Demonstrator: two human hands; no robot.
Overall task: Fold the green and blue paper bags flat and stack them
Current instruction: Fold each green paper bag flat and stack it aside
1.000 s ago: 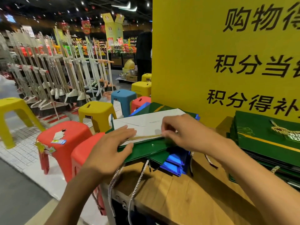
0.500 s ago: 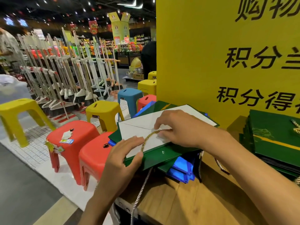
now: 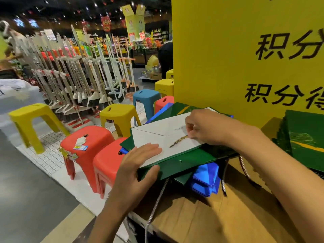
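Pinching the cord [image 3: 177, 143] with curled fingers, our right hand [image 3: 206, 128] lay on the green bag [image 3: 185, 163]. Our left hand [image 3: 138, 163] pressed flat on its white flap [image 3: 154, 135], fingers straight, thumb at the near edge. The bag lay on blue bags [image 3: 205, 179] at the table's [image 3: 219, 218] left end. A green pile [image 3: 305, 135] sat well apart on the right.

Blue bags [image 3: 205, 178] mostly hidden under green bag [image 3: 184, 163]; yellow sign [image 3: 219, 58] cut off at top, right edges.
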